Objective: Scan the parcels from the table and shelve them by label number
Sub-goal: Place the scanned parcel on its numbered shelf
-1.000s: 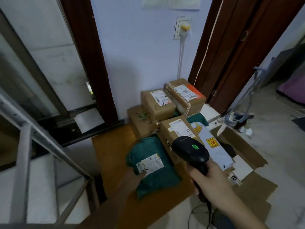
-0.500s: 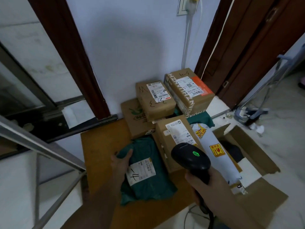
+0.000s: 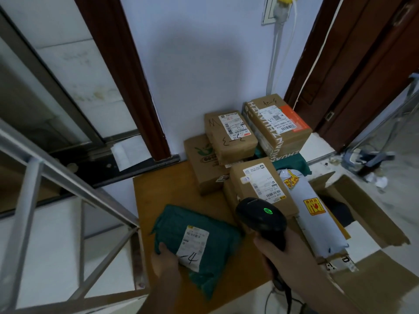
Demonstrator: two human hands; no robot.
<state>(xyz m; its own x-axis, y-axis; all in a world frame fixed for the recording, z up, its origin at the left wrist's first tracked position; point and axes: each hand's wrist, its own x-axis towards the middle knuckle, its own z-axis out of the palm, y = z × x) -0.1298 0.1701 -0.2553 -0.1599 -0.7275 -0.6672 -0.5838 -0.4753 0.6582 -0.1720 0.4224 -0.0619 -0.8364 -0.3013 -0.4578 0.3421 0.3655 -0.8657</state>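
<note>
A dark green soft parcel [image 3: 204, 223] lies at the front of the wooden table [image 3: 163, 191], its white label marked with a 4. My left hand [image 3: 164, 260] grips its near edge, thumb on top beside the label. My right hand [image 3: 281, 250] holds a black barcode scanner [image 3: 260, 214] with a green light lit, its head over the table between the green parcel and a brown box [image 3: 260, 184]. Behind stand more labelled cardboard boxes [image 3: 229, 134], [image 3: 278, 123]. A white wrapped parcel [image 3: 317, 214] lies to the right.
A metal stair railing [image 3: 68, 177] runs along the left. An open cardboard carton [image 3: 367, 214] sits on the floor right of the table. The blue wall, a dark door frame [image 3: 136, 87] and a wall socket with cable [image 3: 278, 10] stand behind.
The green parcel has slid toward me and to the left, away from the boxes. My left hand moved from its far left edge to its near edge. The scanner stayed roughly put.
</note>
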